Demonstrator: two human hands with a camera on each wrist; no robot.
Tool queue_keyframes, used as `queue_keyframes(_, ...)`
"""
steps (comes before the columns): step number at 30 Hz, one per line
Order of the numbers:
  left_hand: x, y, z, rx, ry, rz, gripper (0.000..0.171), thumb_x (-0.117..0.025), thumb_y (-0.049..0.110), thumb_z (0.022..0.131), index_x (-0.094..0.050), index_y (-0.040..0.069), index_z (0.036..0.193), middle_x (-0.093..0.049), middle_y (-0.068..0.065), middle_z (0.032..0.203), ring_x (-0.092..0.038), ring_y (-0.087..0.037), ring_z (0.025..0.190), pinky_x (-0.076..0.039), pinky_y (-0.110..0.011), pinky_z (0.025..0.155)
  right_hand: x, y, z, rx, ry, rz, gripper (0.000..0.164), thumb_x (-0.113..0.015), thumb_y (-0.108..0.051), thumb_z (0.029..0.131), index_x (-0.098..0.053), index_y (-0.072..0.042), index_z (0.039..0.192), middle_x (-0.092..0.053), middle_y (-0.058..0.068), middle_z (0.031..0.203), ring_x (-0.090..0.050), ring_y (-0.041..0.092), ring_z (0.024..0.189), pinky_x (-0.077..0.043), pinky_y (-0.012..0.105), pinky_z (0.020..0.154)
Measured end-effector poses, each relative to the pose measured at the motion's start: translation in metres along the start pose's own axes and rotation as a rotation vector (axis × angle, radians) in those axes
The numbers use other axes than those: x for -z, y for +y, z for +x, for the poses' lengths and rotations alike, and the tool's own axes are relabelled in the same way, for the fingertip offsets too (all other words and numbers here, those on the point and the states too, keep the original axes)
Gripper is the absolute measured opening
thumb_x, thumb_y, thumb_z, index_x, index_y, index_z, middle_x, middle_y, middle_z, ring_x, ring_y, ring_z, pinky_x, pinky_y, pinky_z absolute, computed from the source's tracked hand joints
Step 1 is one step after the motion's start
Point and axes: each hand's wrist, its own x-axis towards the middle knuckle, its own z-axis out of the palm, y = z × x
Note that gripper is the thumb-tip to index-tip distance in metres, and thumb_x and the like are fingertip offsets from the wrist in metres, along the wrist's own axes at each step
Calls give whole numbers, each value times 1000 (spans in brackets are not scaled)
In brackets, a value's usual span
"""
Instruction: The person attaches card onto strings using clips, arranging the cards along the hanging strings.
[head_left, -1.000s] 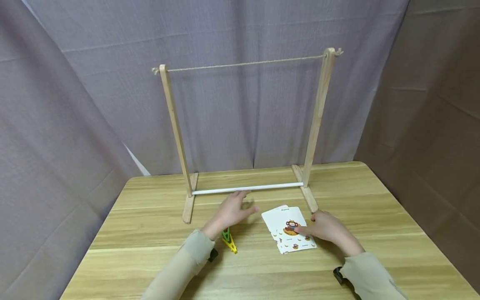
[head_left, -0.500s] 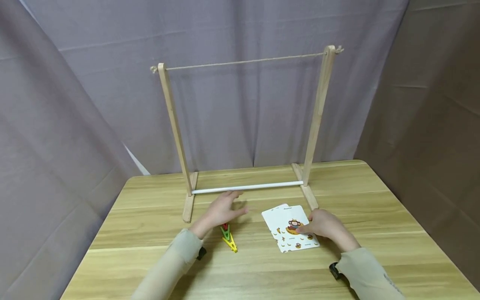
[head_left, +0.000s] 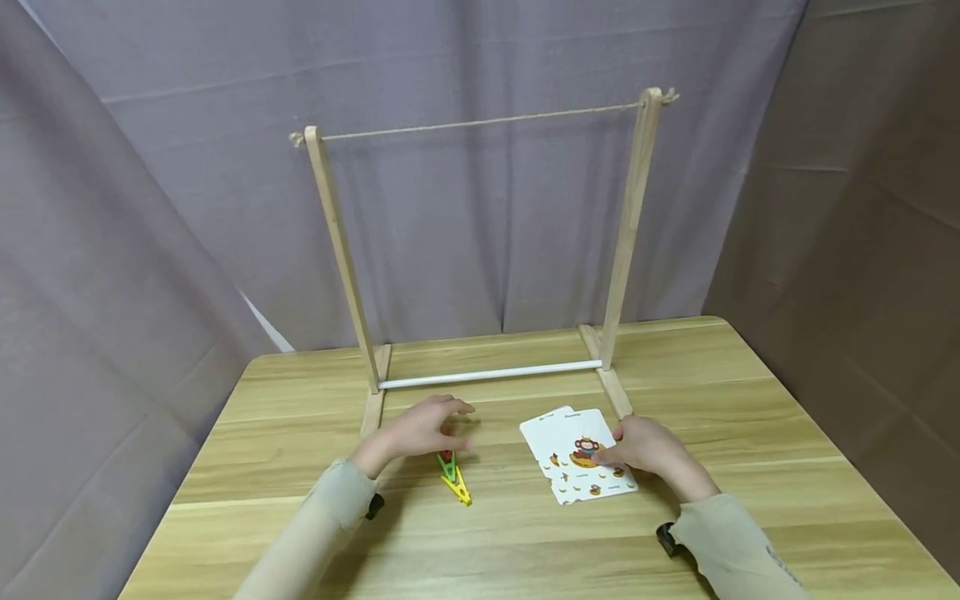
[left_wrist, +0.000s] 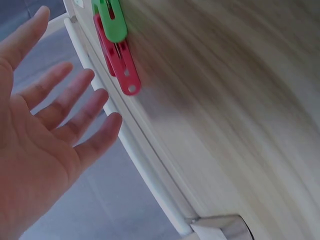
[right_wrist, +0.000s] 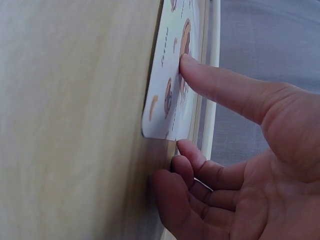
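Observation:
My left hand [head_left: 415,429], fingers spread and holding nothing, hovers above a row of plastic clothespins. The yellow clothespin [head_left: 457,489] lies nearest me, with the green clothespin [left_wrist: 115,22] and the red clothespin [left_wrist: 121,65] beyond it. Part of the red one is hidden under the hand in the head view. On the right, my right hand [head_left: 651,450] pinches the edge of a white picture card [head_left: 583,429] with a monkey and bananas printed on it. Its thumb [right_wrist: 215,82] presses the card's face while the fingers curl at the edge. A second card [head_left: 536,433] shows underneath.
Behind the hands stands a wooden frame with two posts [head_left: 626,242], a string [head_left: 480,123] tied across the top and a white rod [head_left: 491,375] low down. A grey curtain [head_left: 420,233] hangs behind the wooden table [head_left: 525,546].
My left hand has moved left and back towards me, away from the white rod. The top card has slid slightly right over the lower one, with my right hand on it.

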Motion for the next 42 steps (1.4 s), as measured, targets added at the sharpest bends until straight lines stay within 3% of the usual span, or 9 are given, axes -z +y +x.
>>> queue_keyframes(7, 6, -12, -11, -22, -15, -39, 62, -77, 35, 91, -56, 5, 141, -58, -10, 139, -52, -30, 129, -43, -48, 109, 1, -1, -1, -17, -5, 1, 44, -87, -35, 75, -49, -13, 70, -38, -2, 62, -38, 14, 54, -29, 25, 48)
queue_keyframes(15, 9, -22, -21, -72, -46, -74, 53, -75, 15, 91, -57, 0, 139, -63, -12, 120, -61, -29, 107, -50, -48, 97, 1, 0, -2, -21, 5, -10, 41, -88, -34, 74, -54, -12, 70, -44, -1, 61, -42, 14, 53, -32, 25, 47)
queue_keyframes(23, 7, -26, -25, -66, -74, -92, 52, -73, 8, 90, -57, 2, 139, -61, -12, 125, -60, -30, 111, -50, -49, 99, 0, 2, -1, -9, 5, -11, 38, -87, -34, 74, -57, -11, 73, -49, 1, 65, -45, 16, 57, -35, 27, 49)
queue_keyframes(36, 0, -32, -23, -94, -74, 14, 54, -76, 5, 84, -62, 8, 136, -62, -5, 130, -54, -26, 119, -45, -45, 104, 4, -2, -2, -4, -1, -27, 42, -87, -32, 76, -64, -1, 90, -60, 6, 81, -51, 21, 69, -41, 29, 58)
queue_keyframes(42, -1, -32, -21, -104, -65, 57, 50, -78, 8, 84, -65, 9, 132, -62, -3, 126, -53, -23, 116, -46, -43, 102, 6, -2, -7, 24, 20, 12, 55, -85, -33, 80, -62, 10, 106, -61, 10, 89, -50, 21, 71, -44, 31, 61)
